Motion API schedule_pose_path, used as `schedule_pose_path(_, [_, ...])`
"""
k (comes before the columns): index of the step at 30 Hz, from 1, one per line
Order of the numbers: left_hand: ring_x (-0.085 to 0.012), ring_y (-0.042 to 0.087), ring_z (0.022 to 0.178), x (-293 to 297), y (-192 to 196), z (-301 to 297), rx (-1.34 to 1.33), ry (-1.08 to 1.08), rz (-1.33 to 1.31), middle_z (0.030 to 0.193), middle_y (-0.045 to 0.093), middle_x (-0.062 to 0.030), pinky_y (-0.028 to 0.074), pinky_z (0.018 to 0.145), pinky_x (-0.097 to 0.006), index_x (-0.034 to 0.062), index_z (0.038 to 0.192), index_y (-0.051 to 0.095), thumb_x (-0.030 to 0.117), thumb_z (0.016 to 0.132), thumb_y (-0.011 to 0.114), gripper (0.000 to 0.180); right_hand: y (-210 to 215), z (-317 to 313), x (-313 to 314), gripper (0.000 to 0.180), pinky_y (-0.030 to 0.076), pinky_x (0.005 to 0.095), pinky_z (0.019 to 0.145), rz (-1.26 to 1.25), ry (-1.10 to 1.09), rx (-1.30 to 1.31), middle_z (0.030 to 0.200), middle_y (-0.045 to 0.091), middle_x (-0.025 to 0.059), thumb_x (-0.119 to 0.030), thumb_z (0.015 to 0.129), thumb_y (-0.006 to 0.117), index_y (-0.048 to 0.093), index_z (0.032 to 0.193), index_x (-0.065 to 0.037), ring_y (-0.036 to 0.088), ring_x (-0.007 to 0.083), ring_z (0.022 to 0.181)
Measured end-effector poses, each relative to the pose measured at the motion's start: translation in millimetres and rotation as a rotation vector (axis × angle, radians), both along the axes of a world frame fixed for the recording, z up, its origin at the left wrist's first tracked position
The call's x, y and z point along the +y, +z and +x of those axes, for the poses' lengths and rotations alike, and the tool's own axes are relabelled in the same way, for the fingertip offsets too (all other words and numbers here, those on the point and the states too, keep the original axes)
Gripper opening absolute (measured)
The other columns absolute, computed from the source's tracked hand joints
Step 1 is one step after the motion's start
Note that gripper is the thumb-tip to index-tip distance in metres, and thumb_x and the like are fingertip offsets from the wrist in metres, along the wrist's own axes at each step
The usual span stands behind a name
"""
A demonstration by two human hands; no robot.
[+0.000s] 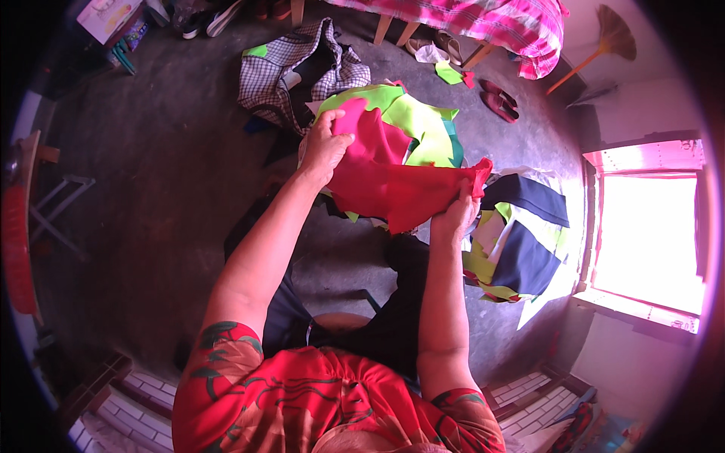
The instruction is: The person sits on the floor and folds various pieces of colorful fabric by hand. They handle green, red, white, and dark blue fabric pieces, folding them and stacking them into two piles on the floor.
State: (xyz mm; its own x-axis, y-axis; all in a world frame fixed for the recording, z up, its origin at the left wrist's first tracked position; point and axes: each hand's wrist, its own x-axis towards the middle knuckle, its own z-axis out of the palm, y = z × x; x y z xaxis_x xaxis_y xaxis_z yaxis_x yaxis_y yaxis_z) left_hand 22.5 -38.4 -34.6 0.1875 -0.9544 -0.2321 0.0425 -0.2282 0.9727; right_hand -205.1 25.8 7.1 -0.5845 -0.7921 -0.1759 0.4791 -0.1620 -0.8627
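A piece of red cloth (pixel 411 195) is stretched between my two hands, over a heap of fabric pieces. My left hand (pixel 325 147) pinches its upper left part, thumb on top. At the right end, my right hand (pixel 458 214) grips a bunched corner. Beneath and behind the red cloth lie lime-green cloth pieces (pixel 424 124) with a bit of dark green at their right. The lower side of the heap is mostly hidden by the red cloth and my hands.
A checked cloth bag (pixel 264 72) lies beyond the heap. Right of it, a pile of navy, white and lime pieces (pixel 529 257) sits near the bright window (pixel 648 234). Dark red shoes (pixel 498 102), a broom (pixel 613 38) and a bed with a pink cover (pixel 483 23) are farther off.
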Motion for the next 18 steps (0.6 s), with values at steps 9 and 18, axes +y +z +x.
schedule_pose_path(9, [-0.0286, 0.052, 0.108, -1.9, -6.7, 11.9, -0.083, 0.14, 0.054, 0.117, 0.051, -0.0182, 0.042, 0.093, -0.037, 0.0018, 0.115, 0.051, 0.009, 0.071, 0.064, 0.046, 2.9, -3.2, -3.9, 0.02, 0.053, 0.0329, 0.076, -0.025, -0.052, -0.041, 0.098, 0.062, 0.0067, -0.009, 0.088, 0.057, 0.055, 0.108, -0.005, 0.062, 0.0194, 0.085])
schedule_pose_path(18, [-0.0175, 0.056, 0.096, 13.8, 28.0, -14.2, 0.088, -0.201, -0.027, 0.103, 0.057, -0.0081, 0.045, 0.084, -0.029, 0.0039, 0.109, 0.055, 0.023, 0.079, 0.067, 0.038, -3.0, -1.0, -3.3, 0.025, 0.052, 0.0341, 0.08, -0.012, 0.187, -0.049, 0.101, 0.061, 0.0077, -0.009, 0.087, 0.058, 0.053, 0.111, -0.004, 0.062, 0.0204, 0.089])
